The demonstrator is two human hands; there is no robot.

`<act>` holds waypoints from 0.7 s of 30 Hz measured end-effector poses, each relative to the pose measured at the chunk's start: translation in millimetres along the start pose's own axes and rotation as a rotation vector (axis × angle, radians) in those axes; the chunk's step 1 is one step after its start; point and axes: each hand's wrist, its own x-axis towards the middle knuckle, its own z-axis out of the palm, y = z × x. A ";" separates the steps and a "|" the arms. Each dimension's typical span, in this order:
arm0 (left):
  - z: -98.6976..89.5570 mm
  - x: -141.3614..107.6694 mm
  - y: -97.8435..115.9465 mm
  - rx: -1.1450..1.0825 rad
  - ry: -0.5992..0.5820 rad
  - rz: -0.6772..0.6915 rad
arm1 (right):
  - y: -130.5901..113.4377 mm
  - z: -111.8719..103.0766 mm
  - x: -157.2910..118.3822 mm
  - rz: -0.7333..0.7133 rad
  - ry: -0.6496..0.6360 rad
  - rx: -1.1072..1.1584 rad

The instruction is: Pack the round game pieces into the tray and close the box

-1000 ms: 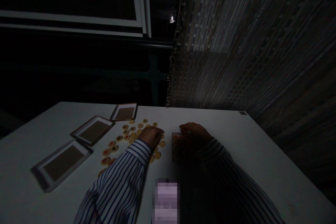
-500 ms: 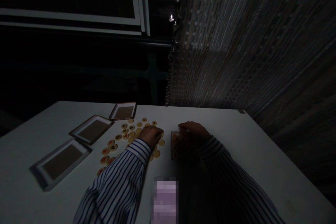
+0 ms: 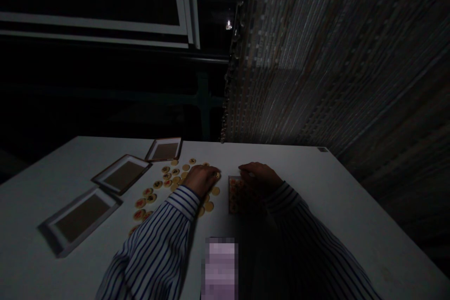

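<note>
My left hand [image 3: 201, 180] pinches a round Chinese chess piece [image 3: 216, 175] between thumb and fingertips, just above the table. Dark markings show on that piece. Around and beneath this hand lie several loose pieces [image 3: 158, 184], some with red characters, some with dark ones, some blank side up. To the right, a shallow box [image 3: 229, 197] holds rows of pieces [image 3: 236, 192], mostly in shadow. Over its far right part hovers or rests my right hand [image 3: 262, 177], fingers loosely bent and apart, with no piece visible in them. Its underside is dark.
On the left of the white table [image 3: 147, 262] lie three shallow box parts: a near one [image 3: 84, 215], a middle one [image 3: 123, 173] and a far one [image 3: 164, 149]. A bead-string curtain [image 3: 298, 70] hangs behind the table's far right edge. A pixelated patch covers the bottom centre.
My left hand has risen slightly with a chess piece now showing between its fingertips. My right hand keeps its place over the box.
</note>
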 end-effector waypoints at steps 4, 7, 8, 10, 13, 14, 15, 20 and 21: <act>-5.9 0.3 3.5 -0.050 0.052 0.028 | -0.5 0.3 -0.1 0.004 -0.002 -0.002; -7.9 1.0 5.5 -0.086 0.098 0.064 | 0.3 1.3 0.6 0.003 -0.015 0.010; -8.9 1.0 6.9 -0.095 0.116 0.069 | 0.5 1.5 0.8 0.000 -0.013 0.014; -11.6 0.5 10.9 -0.118 0.149 0.078 | 0.7 1.7 1.0 -0.010 0.008 0.027; -16.1 -1.0 18.7 -0.155 0.173 0.089 | -0.8 0.8 0.5 -0.024 0.057 0.077; -17.3 -1.5 21.4 -0.166 0.176 0.096 | -1.8 0.1 0.2 -0.029 0.074 0.101; -18.0 -2.0 23.9 -0.174 0.182 0.103 | -3.1 -0.8 -0.2 -0.032 0.093 0.127; -18.2 -3.9 34.5 -0.204 0.233 0.145 | -9.8 -6.5 -1.7 -0.019 0.158 0.257; -17.9 -4.2 36.4 -0.208 0.243 0.154 | -10.4 -7.3 -1.7 -0.017 0.156 0.278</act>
